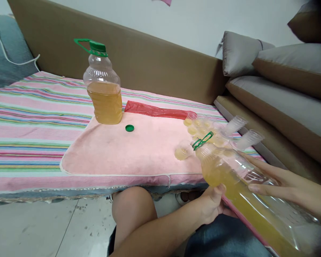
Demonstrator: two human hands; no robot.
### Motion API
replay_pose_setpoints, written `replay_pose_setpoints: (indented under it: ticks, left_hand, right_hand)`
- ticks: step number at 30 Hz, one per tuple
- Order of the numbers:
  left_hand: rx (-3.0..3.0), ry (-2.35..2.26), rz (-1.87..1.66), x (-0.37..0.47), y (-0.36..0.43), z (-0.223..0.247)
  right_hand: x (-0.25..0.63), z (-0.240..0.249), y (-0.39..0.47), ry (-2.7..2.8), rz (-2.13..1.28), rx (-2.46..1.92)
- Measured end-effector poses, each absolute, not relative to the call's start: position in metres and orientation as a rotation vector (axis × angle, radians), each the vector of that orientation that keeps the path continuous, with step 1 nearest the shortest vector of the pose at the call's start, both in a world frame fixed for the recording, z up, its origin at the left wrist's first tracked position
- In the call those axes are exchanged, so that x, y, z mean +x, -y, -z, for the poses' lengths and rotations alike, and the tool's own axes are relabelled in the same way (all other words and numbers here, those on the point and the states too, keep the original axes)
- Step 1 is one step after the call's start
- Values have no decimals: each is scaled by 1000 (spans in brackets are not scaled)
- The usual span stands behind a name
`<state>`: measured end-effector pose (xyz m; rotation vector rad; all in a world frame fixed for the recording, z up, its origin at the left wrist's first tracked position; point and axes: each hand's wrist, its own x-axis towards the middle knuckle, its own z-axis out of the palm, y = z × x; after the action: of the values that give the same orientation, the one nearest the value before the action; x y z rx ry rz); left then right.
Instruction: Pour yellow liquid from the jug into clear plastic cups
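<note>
A large clear plastic bottle [246, 189] with yellow liquid lies tilted across my lap. Its open neck, with a green ring handle [203, 140], meets the rim of a clear plastic cup [182, 151] holding some yellow liquid. My left hand [212, 203] supports the bottle from below near its shoulder, fingers curled under it. Over its upper side, my right hand [278, 182] grips the body. Behind the neck stand several clear cups [200, 125] with yellow liquid. On the pink cloth lies a green cap [130, 128], open side up.
A second bottle [107, 100], green-capped and partly filled, stands upright at the left. A red plastic bag [157, 110] lies along the back of the pink cloth [117, 153]. Two stacks of cups [247, 140] lean at the right, beside piled cushions [286, 96].
</note>
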<state>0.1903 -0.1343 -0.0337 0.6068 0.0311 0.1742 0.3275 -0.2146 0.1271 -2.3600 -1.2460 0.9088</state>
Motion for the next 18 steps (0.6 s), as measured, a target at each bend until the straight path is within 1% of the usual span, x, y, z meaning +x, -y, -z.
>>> replay_pose_setpoints:
  ticks: [11,18]
  left_hand:
    - [683,-32,-238,188,116,24]
    - [861,-90,-314,183,101,20]
  right_hand:
    - [322,-130,203,1270,-786,-2337]
    - [310,-127,201,1180,-696,-2278]
